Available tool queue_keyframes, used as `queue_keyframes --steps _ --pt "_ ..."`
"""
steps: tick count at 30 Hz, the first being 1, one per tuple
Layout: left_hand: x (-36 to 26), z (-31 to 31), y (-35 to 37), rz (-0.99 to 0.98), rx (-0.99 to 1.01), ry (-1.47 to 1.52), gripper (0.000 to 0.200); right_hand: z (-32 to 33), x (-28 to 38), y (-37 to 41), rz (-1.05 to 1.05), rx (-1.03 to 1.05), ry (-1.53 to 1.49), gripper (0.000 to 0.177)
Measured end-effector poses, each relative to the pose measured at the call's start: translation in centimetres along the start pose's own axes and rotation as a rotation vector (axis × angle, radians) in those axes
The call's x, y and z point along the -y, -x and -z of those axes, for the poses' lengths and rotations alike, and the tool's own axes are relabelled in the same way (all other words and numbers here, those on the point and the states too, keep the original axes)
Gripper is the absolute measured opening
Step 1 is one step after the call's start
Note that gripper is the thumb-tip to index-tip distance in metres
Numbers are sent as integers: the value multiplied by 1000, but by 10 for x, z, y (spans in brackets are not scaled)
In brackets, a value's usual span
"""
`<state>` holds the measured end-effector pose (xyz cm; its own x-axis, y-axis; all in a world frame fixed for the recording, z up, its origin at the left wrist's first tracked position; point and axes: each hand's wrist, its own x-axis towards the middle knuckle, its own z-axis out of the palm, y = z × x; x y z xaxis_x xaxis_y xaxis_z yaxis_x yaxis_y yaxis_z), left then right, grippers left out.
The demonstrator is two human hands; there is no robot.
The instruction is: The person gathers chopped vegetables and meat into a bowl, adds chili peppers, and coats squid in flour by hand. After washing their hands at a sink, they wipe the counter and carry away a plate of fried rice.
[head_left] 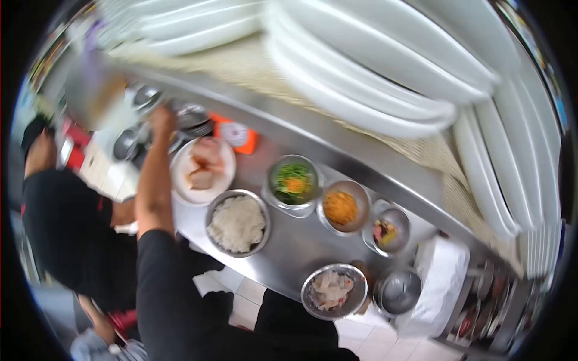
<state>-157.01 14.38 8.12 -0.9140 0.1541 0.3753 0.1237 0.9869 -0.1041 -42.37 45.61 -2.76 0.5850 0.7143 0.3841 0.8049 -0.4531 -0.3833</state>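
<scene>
My left hand (162, 120) is stretched far across the counter, among small metal bowls (146, 98) and beside a stack of metal dishes (192, 116). Its fingers are too small and blurred to make out. Close to my body is a metal bowl of pale raw pieces (331, 290) that look like shrimp. Part of my right hand (362, 272) shows behind its right rim, gripping it; the rest is hidden by the bowl. Near my left forearm are a white plate (179, 180) with pale and reddish-brown pieces of meat, and a metal bowl of white rice (236, 224).
Bowls of chopped greens (293, 182), orange shreds (342, 207) and mixed bits (385, 231) line the steel counter (283, 240). An orange scale (241, 135) stands behind. White plates (367, 84) fill the shelf above. Another person in black (75, 234) works at left. A metal bowl (397, 292) sits right.
</scene>
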Motion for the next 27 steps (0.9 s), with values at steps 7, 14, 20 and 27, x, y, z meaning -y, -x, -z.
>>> queue_keyframes --steps 7,14,20,27 --pt "86 -76 -72 -511 -178 195 23 55 41 -67 187 -198 -9 25" --pt "83 26 65 -221 -46 590 25 20 64 -221 136 -411 -243 27" --pt "-146 274 372 -92 280 893 22 -62 44 -380 234 83 128 35" --pt "-315 421 608 -874 791 945 28 -127 74 -466 247 353 216 34"
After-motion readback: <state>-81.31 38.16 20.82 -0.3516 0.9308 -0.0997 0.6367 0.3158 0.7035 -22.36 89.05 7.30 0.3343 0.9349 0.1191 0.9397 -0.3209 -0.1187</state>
